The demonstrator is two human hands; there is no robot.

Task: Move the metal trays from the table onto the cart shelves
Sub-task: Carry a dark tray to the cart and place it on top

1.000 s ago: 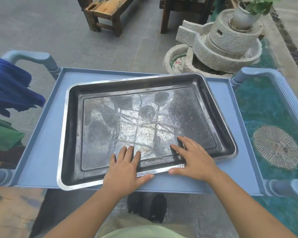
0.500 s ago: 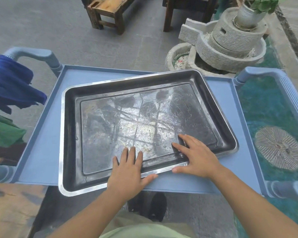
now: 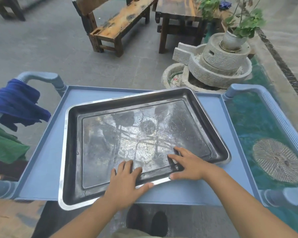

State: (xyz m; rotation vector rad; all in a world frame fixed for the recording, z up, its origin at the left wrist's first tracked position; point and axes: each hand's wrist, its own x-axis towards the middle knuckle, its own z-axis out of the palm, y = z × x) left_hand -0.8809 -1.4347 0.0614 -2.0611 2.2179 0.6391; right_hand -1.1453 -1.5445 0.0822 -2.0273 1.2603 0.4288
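A large, dark, scratched metal tray (image 3: 110, 143) lies askew on the blue cart's top shelf (image 3: 41, 160). Its near left corner hangs over the shelf's front edge, and its far right corner reaches the shelf's back rim. Both of my hands hold the tray's near rim. My left hand (image 3: 126, 182) has its fingers inside the tray and its thumb along the outer edge. My right hand (image 3: 187, 162) grips the same rim further right, fingers spread on the tray's floor. No other tray is visible.
A blue cloth (image 3: 15, 103) and a green cloth (image 3: 3, 145) hang at the cart's left handle. A stone mill with a potted plant (image 3: 218, 66) stands beyond the cart. A green pond (image 3: 248, 121) lies to the right. A wooden bench (image 3: 117, 23) stands further back.
The tray has turned slightly more askew on the shelf while both hands stay on its near rim. The view has tilted up, showing more of the yard.
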